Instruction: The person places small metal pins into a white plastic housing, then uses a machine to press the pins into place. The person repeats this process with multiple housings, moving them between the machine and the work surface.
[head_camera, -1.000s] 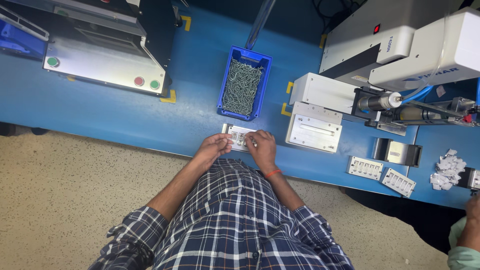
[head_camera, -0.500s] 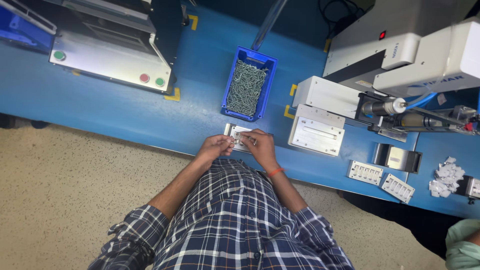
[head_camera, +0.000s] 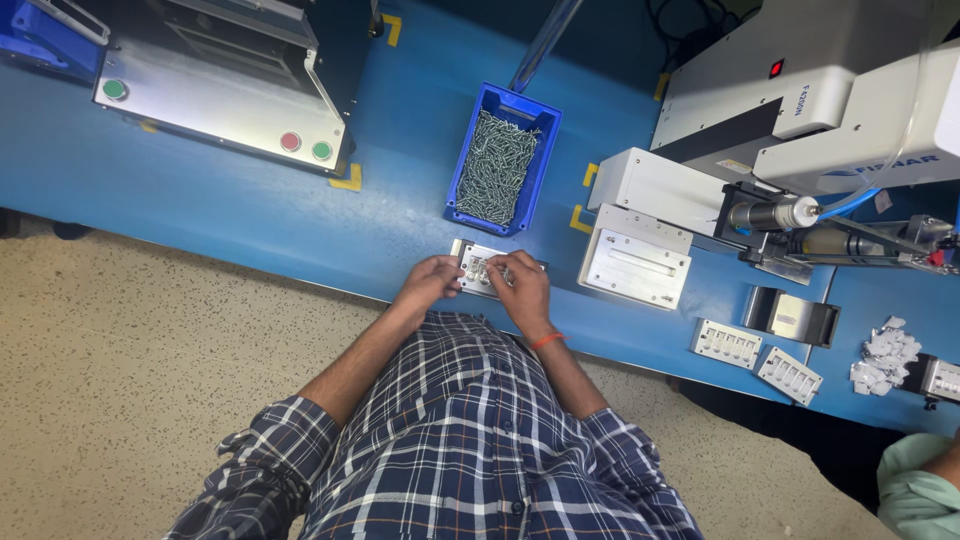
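Just in front of the open blue plastic bin heaped with small silver screws (head_camera: 497, 165), at the near edge of the blue workbench (head_camera: 250, 215), a small pale rectangular plate with a row of sockets (head_camera: 478, 270) lies flat, and both hands are on it. The left hand (head_camera: 428, 283) pinches the plate's left end, fingers closed on its edge to steady it. The right hand (head_camera: 523, 283) curls over the plate's right half, fingertips drawn together at the sockets; whether a screw sits between them is too small to tell. The step in hand looks like seating small parts into the plate's sockets by touch. The next move would call for a fine pinch, the plate kept flat and steady, and a short reach forward to the bin. To the right of the bin stands a white metal fixture block (head_camera: 636, 262), and farther right of it two more white socket plates (head_camera: 726, 343) lie on the bench.
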